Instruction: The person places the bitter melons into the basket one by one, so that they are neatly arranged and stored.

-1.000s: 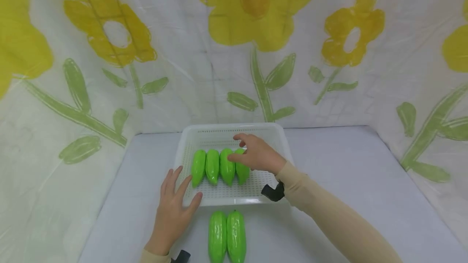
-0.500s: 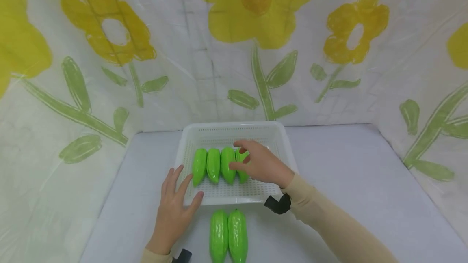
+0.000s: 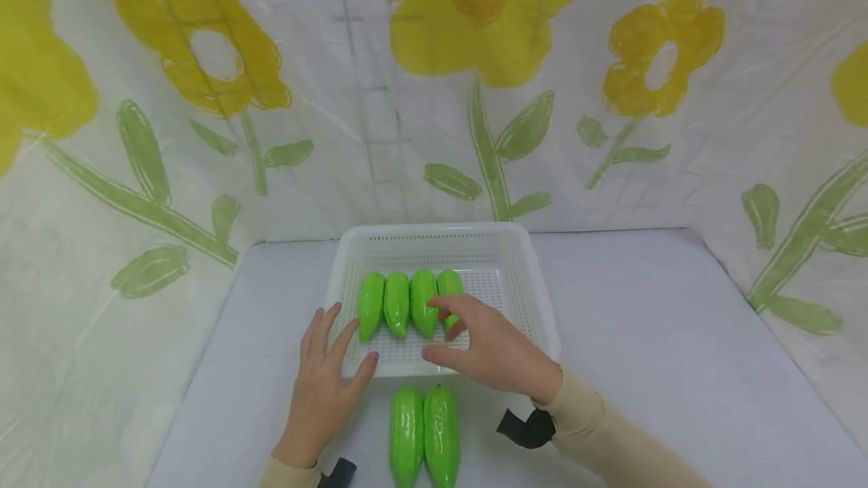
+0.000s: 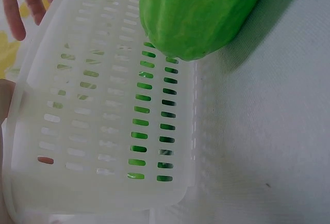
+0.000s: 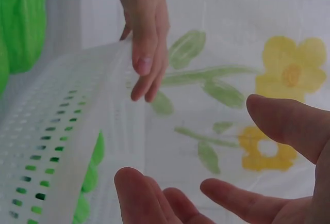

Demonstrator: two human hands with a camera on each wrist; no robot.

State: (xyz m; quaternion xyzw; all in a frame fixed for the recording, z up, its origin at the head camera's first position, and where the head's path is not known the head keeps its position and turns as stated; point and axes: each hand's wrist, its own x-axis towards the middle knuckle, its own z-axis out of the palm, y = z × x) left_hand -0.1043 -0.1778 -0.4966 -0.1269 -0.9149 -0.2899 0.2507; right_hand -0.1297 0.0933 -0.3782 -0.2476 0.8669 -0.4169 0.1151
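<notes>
A white perforated basket (image 3: 536, 285) stands mid-table with several green peppers (image 3: 396, 303) side by side in its left half. Two more green peppers (image 3: 423, 435) lie on the table just in front of it. My left hand (image 3: 332, 360) rests with straight fingers on the basket's front left corner. My right hand (image 3: 478, 341) hovers over the front rim beside the rightmost pepper (image 3: 449, 283), fingers relaxed, holding nothing. The left wrist view shows the basket wall (image 4: 103, 110) and one table pepper (image 4: 201, 12). In the right wrist view are my empty right fingers (image 5: 170, 198) and my left hand (image 5: 147, 43) on the basket (image 5: 62, 126).
A pale grey table (image 3: 644, 337) holds everything. A white sheet printed with yellow flowers (image 3: 475, 13) closes in the back and both sides. The basket's right half (image 3: 498, 288) holds nothing.
My right hand has drawn back toward me from the rightmost pepper in the basket to above the front rim. The left hand and the peppers stay where they were.
</notes>
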